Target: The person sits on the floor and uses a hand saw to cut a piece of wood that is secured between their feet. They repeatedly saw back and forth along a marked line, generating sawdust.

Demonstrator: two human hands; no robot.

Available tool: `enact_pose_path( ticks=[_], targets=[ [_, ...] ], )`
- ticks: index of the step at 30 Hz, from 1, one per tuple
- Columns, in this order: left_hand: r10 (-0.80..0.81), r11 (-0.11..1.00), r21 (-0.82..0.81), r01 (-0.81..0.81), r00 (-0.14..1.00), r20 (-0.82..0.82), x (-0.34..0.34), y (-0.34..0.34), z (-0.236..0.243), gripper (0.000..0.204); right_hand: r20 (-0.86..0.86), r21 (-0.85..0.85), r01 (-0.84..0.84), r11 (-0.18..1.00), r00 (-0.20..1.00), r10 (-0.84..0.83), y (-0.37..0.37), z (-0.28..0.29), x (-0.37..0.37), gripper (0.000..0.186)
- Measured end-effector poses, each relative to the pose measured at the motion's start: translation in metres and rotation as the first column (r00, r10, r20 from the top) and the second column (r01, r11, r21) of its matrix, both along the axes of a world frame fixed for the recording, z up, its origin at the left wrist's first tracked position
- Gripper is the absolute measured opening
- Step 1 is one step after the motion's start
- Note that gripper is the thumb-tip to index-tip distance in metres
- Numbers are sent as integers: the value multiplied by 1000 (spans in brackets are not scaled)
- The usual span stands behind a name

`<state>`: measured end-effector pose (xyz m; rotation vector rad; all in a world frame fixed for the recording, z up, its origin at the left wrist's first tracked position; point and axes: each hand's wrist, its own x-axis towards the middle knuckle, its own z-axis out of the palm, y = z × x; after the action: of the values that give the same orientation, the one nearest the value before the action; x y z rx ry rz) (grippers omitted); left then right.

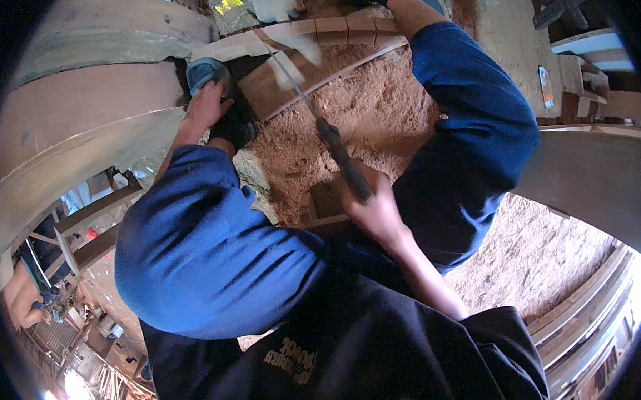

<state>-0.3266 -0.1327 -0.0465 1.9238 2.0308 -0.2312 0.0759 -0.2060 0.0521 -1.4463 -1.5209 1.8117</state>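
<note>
My right hand [374, 208] is closed round the dark handle of a long thin tool [338, 149]. Its slim metal shaft slants up and left over a flat wooden board [265, 88], and its far end is blurred. Just beyond the board lies a curved strip of light wood [332, 31] with several cuts across it. At the upper left, my left hand [207, 105] has its fingers bent over a rounded blue-grey thing [204, 73]; its kind I cannot make out. That hand is beside my dark-shod left foot [239, 128].
Sawdust [359, 105] covers the ground between my blue-trousered legs. Large curved timbers [88, 117] stand at the left. A brown panel [591, 181] is at the right, with stacked boards [583, 317] below it. A person's bare skin [23, 295] shows at the far left.
</note>
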Motion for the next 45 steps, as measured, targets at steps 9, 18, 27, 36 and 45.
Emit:
enact_pose_path(
  ticks=[9,18,27,36,45],
  targets=[
    [-15,1000,10,14,999,29,6,1,4,28,-89,107,104,989,991,-95,-38,-9,24,10],
    [-21,993,114,11,996,89,-9,-3,1,25,-155,199,107,974,985,-76,-28,-16,22,11],
    [51,997,57,-57,993,107,-10,-15,4,25,-130,73,156,985,981,-146,-26,-60,14,14],
    [36,995,87,-46,992,118,-12,-6,-5,23,-67,185,56,981,997,-44,12,-50,-8,11],
    [5,999,31,-6,999,47,8,14,-21,25,118,-28,20,999,993,-17,-1,-71,8,10]
  ],
)
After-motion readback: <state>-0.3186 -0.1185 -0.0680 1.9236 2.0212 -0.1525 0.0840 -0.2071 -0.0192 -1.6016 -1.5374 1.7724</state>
